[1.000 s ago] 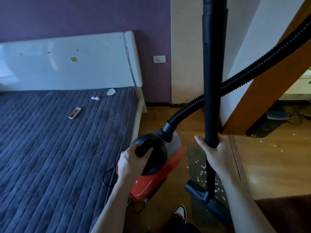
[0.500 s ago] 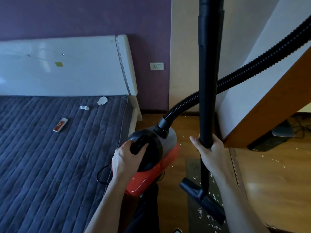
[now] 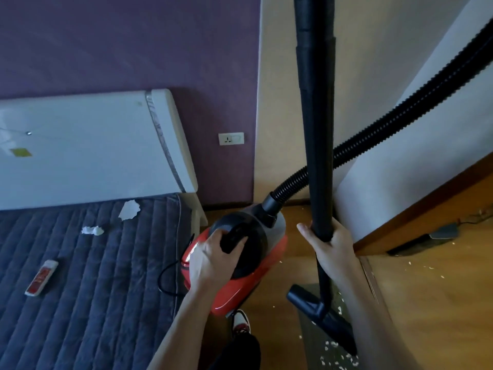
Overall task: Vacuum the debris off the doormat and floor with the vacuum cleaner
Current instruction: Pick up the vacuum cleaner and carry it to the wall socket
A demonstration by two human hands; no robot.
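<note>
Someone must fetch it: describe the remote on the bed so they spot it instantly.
Left of the vacuum cleaner, below the white headboard, spreads a dark quilted bed cover. The slim remote lies toward its left, apart from two paper scraps. It alone is red and straight-edged; they are white, crumpled.

My left grip point(image 3: 213, 259) curls palm-down, fingers closed on its hold; my right grip point(image 3: 330, 245) wraps tight, back facing me
</note>
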